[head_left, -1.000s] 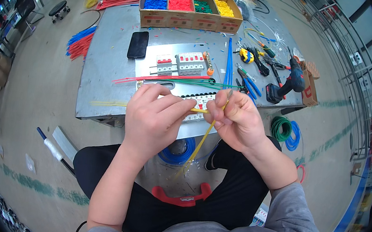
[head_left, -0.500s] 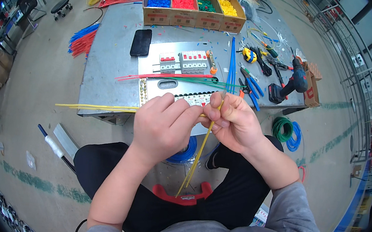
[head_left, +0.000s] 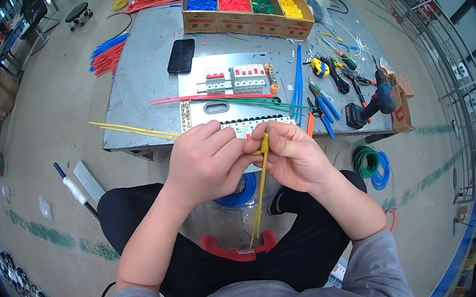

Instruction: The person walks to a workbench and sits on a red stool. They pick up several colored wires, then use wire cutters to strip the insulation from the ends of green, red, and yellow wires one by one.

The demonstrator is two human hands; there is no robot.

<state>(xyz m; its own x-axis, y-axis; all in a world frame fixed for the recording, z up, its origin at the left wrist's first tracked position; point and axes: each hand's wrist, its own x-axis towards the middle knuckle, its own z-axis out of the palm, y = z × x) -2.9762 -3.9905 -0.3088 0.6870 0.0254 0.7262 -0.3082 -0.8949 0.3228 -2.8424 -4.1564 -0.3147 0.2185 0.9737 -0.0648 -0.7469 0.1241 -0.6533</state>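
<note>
Left hand and right hand fingers pinched together on yellow wires, mid-view; tails run out to 9 and 6 o'clock. Clock from hands: cardboard box of coloured bits at 12, phone between 10 and 11, pliers and drill at 2. Hands block part of the breaker row. Box-front print too small to read. Vs half a second ago: 6 o'clock tail hangs nearly straight, was slanting toward 7.
</note>
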